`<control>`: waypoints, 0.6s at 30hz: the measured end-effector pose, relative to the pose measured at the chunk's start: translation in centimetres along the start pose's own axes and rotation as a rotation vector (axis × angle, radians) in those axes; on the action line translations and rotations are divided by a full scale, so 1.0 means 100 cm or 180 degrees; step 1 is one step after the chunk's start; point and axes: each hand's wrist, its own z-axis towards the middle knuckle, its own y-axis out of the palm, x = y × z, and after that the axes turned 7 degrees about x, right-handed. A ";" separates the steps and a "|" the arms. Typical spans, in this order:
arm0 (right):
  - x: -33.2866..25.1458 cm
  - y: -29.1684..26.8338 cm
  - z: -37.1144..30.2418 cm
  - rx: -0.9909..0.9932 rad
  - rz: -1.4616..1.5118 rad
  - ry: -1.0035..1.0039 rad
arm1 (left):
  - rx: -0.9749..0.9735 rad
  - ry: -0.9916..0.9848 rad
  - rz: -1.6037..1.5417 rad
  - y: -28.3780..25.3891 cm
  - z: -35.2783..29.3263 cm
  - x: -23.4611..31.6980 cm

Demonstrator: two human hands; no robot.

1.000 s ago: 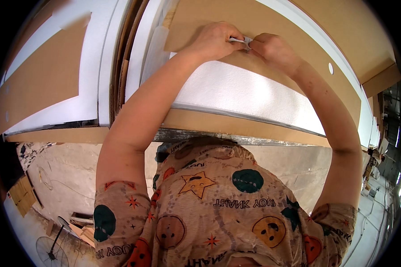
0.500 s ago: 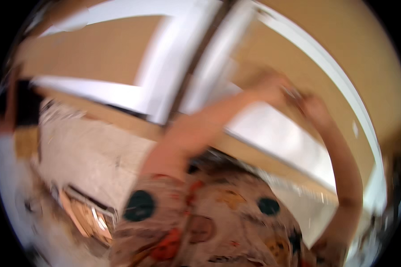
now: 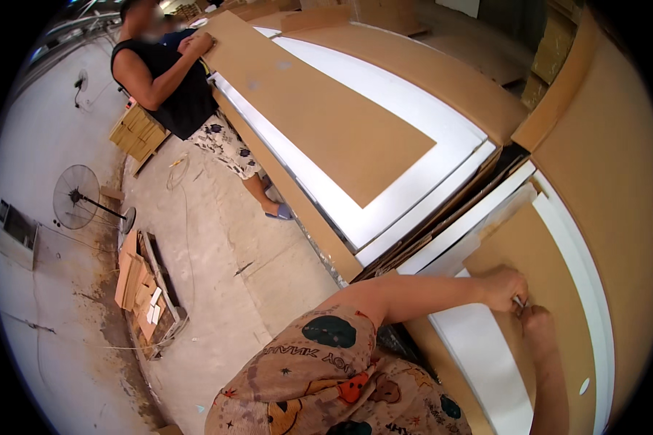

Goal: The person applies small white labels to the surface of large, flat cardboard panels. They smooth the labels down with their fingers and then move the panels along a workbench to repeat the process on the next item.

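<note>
My left hand (image 3: 506, 289) is closed, and my right hand (image 3: 537, 322) is closed close beside it. Between their fingers shows a small shiny piece (image 3: 518, 302), too small to name. Both hands are over a brown cardboard sheet (image 3: 551, 272) on the right side. Under that sheet lies a white panel (image 3: 479, 341), its smooth face showing near my body. My left forearm crosses from my patterned shirt, while the right one comes up from the lower edge.
Across a dark gap lies another stack of white panels (image 3: 461, 138) topped by a long brown sheet (image 3: 326, 116). A person in a black top (image 3: 168, 80) stands at its far end. On the floor are a standing fan (image 3: 77, 196) and a crate of scraps (image 3: 149, 297).
My view has swung left and become sharp; the other person and the fan now show. My hands appear lower and farther right in the picture, still close together.
</note>
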 end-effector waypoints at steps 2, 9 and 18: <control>-0.011 -0.003 0.005 0.0065 -0.0032 0.0023 | 0.0019 -0.0004 0.0027 -0.003 0.000 0.003; -0.033 -0.018 0.003 0.0582 -0.0001 0.0479 | -0.0145 -0.0409 -0.0047 -0.008 -0.001 0.012; -0.036 -0.050 -0.002 0.0601 0.1573 0.1156 | -0.0190 0.0068 0.0061 -0.012 0.007 0.004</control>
